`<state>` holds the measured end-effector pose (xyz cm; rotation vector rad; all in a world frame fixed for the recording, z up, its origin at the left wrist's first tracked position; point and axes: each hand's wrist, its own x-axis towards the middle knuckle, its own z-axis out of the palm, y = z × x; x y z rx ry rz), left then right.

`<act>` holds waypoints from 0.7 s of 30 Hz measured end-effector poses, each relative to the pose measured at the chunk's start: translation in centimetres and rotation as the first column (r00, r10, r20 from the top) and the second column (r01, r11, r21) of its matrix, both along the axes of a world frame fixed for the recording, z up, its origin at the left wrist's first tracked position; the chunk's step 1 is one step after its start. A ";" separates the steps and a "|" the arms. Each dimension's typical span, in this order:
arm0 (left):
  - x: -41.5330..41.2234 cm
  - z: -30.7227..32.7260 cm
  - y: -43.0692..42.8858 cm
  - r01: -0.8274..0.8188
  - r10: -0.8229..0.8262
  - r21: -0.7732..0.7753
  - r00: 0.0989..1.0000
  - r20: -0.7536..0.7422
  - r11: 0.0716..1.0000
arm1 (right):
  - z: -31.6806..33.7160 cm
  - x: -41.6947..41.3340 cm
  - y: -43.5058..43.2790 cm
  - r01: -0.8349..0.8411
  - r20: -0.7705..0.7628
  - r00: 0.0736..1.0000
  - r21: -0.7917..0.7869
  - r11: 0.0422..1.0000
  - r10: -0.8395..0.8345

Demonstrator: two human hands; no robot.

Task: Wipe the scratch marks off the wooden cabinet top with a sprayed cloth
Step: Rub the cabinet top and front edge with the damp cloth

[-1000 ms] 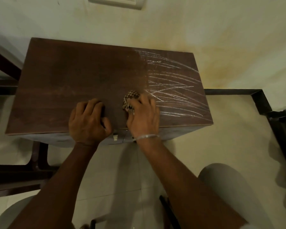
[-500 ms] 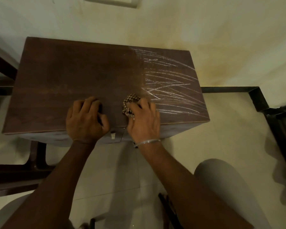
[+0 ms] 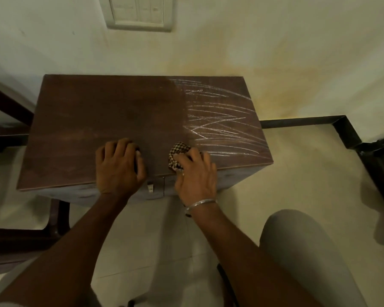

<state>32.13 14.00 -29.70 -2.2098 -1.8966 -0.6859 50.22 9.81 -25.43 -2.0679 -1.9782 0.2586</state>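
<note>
Cabinet top (image 3: 87,129), right hand (image 3: 196,173) gripping cloth (image 3: 178,154)

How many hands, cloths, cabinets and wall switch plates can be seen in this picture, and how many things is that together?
Hands: 2 (left hand, right hand)
Checked cloth: 1
Wooden cabinet: 1
Wall switch plate: 1
Total: 5

- cabinet top (image 3: 93,129) — dark brown wood, rectangular, level
- scratch marks (image 3: 220,120) — thin white crossing lines over its right part
- cloth (image 3: 177,152) — checked, bunched at the near edge beside the marks, gripped by the right hand (image 3: 195,173)
</note>
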 end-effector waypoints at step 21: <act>5.4 1.8 0.6 0.139 -0.156 -0.261 0.987 -0.044 0.955 | 1.3 0.8 6.2 0.051 -0.017 0.999 -0.037 0.998 -0.052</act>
